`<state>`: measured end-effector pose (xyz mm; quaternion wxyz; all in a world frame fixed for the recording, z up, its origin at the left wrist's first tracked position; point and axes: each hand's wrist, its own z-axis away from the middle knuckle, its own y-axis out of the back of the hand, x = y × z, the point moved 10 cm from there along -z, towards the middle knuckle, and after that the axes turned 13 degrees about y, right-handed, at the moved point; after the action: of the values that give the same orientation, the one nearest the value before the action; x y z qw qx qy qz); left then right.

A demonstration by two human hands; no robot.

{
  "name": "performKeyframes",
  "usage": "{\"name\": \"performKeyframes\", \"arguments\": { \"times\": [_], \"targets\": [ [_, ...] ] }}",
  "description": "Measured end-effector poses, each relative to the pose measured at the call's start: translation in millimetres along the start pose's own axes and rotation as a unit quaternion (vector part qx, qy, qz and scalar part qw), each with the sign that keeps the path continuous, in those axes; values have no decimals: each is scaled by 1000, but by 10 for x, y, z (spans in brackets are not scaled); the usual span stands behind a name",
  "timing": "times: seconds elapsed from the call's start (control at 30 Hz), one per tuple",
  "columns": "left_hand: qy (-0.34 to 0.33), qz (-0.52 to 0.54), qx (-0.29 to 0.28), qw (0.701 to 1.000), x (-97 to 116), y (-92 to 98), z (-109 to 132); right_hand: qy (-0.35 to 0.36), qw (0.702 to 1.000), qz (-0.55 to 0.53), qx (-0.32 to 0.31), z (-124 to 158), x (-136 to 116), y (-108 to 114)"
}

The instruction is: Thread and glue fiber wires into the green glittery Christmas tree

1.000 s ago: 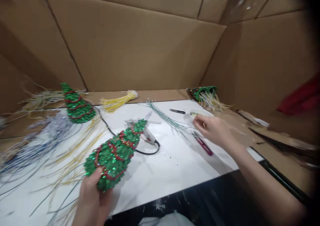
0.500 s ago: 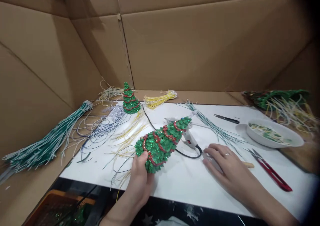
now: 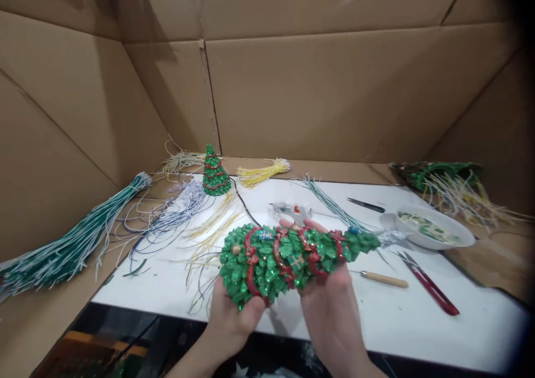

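Green tree (image 3: 267, 266), left grip (image 3: 234, 314) and right grip (image 3: 332, 308) clamped on it, bare board (image 3: 401, 333) along near right edge

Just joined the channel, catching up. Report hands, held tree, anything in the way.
Left hand gripping held tree by the base; right hand cradling its middle. Tree on its side, tip rightward. To the right: wooden-handled tool, red-handled snips.

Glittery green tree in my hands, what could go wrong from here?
The clear tip of the tree might get knocked, since it sticks out toward the white bowl. The wooden-handled tool has its thin shaft toward your right hand, so it could poke you. The red-handled snips lie farther right with blades apart, a possible nick.
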<state>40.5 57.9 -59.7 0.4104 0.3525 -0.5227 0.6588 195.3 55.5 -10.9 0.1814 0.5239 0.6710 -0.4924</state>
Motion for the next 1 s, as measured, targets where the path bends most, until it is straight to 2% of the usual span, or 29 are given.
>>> {"name": "performKeyframes", "arguments": {
  "times": [0.1, 0.17, 0.27, 0.37, 0.47, 0.53, 0.63, 0.73, 0.83, 1.0],
  "targets": [
    [-57, -72, -23, 995, 167, -128, 69, 10, 995, -52, 90, -100, 11, -47],
    [-40, -63, -16, 997, 174, -136, 59, 32, 991, -68, 112, -193, -34, -72],
    [-13, -4, -18, 1000, 200, -121, 28, 42, 990, -64, 121, -315, -86, -60],
    [1, 31, -42, 999, 331, -108, 19, 59, 990, -53, 119, -422, -189, -1],
    [78, -10, -50, 996, 390, -45, 25, 93, 988, -54, 114, -523, -347, 66],
    [101, -32, -37, 994, 457, 38, 43, 100, 988, -54, 102, -585, -417, 75],
    [121, 9, -43, 992, 474, 65, 80, 82, 991, -85, 65, -664, -431, 6],
    [175, 64, -125, 975, 327, -135, 174, 45, 991, -127, 4, -718, -377, -157],
    [243, 109, -196, 944, 173, -340, 325, 31, 991, -116, -54, -759, -329, -293],
    [252, 165, -200, 932, 172, -418, 405, 24, 989, -87, -116, -828, -207, -436]
  ]
}}
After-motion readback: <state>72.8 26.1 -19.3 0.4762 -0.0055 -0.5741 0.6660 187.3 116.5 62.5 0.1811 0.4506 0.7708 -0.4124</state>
